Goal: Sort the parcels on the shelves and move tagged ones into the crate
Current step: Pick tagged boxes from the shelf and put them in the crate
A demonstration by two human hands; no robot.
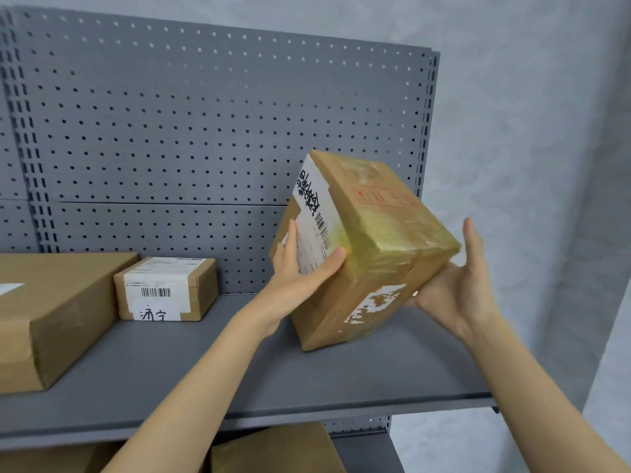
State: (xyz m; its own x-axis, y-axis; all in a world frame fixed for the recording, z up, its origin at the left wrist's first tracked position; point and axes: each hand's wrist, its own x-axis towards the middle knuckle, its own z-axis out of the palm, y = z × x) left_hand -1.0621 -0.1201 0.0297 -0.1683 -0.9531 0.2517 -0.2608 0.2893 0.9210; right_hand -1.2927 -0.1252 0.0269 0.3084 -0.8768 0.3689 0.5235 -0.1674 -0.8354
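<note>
Nearest to me: both forearms reach up, no sleeves. My left hand (300,268) is clamped on the taped parcel (362,247), thumb across its white shipping label (312,213), fingers behind. My right hand (457,288) cups the parcel's low right side, palm touching, fingers spread upward and not curled round. The parcel sits tilted, one bottom corner at or just above the shelf (239,363); I cannot tell if it touches. It looks like I'm turning it to read the label, so I judge this as the check step for this one.

Progress: no crate in view, so nothing shown as moved. This parcel is not yet sorted; the others look untouched.

Count, near to far: two parcel tops on the lower shelf at the frame bottom, partly cut off. On the main shelf, three: the held one, a small labelled box (167,288) with handwriting on the front, and a large flat box (51,312) at the left edge. Pegboard back panel (205,124) behind, grey wall beyond.
</note>
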